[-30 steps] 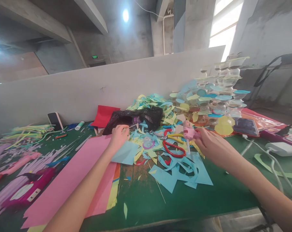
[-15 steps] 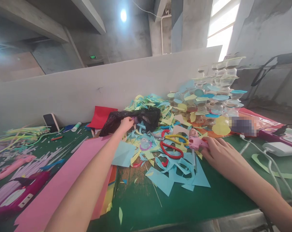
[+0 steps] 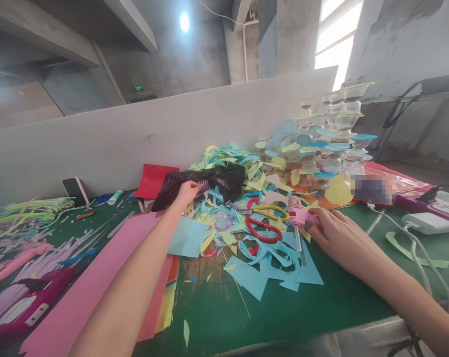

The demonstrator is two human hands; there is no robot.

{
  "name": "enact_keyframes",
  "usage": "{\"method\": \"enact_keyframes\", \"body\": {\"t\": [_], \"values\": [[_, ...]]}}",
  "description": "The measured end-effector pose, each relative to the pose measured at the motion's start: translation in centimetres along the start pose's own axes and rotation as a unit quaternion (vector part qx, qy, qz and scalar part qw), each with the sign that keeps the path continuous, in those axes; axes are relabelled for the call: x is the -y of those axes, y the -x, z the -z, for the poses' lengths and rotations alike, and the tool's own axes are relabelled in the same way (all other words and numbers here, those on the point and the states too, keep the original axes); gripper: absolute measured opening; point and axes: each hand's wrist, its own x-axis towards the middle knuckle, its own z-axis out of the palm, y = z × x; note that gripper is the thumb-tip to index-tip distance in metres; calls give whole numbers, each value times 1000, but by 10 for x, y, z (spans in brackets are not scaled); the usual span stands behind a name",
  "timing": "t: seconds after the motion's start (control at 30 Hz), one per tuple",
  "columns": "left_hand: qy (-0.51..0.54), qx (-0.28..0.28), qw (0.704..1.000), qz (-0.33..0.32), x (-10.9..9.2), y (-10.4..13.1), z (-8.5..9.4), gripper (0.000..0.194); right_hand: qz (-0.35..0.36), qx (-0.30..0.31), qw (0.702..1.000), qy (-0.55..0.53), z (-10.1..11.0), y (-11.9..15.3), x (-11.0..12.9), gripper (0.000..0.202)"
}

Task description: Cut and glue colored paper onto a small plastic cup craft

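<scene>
The green table (image 3: 217,322) carries everything within reach of the person, and the black bag (image 3: 229,182) lies at its far side, in front of the pale partition. A pile of pink paper (image 3: 94,285) slants from just before the bag's left end toward the person; to the bag's right rises a cluster of clear cups (image 3: 336,144). The right hand (image 3: 332,225) is to the right of the bag and nearer the person, its fingers wrapped around the handle of a pink glue gun (image 3: 297,218), whose body runs roughly away from the person, a clear stick (image 3: 298,239) trailing from its near end. The left hand (image 3: 189,191) reaches to the front of the bag, fingers bent together; whether they grip or only touch cannot be told. Red-handled scissors (image 3: 263,235) lie in front of the bag and rightward, short of the glue gun. A clear dome (image 3: 223,221) with a purple rim sits among the scraps before the bag, closer to the left hand than to the right. The key relation is at the bag's front edge: the purple striped stack (image 3: 204,185) lies immediately right of the left fingertips, its long axis seemingly left to right.
</scene>
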Motion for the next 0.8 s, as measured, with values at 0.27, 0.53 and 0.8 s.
{"method": "enact_keyframes", "body": {"t": [0.27, 0.53, 0.8], "values": [[-21, 0, 1000, 3, 1, -6, -4, 22, 0, -21, 1000, 14, -1, 1, 0, 24], [-58, -19, 998, -20, 1, -8, -7, 27, -18, -19, 994, 104, -3, 5, -4, 18], [-93, -73, 989, -85, -3, 9, 13, 29, -4, -35, 987, 156, -9, 10, -12, 22]]}}
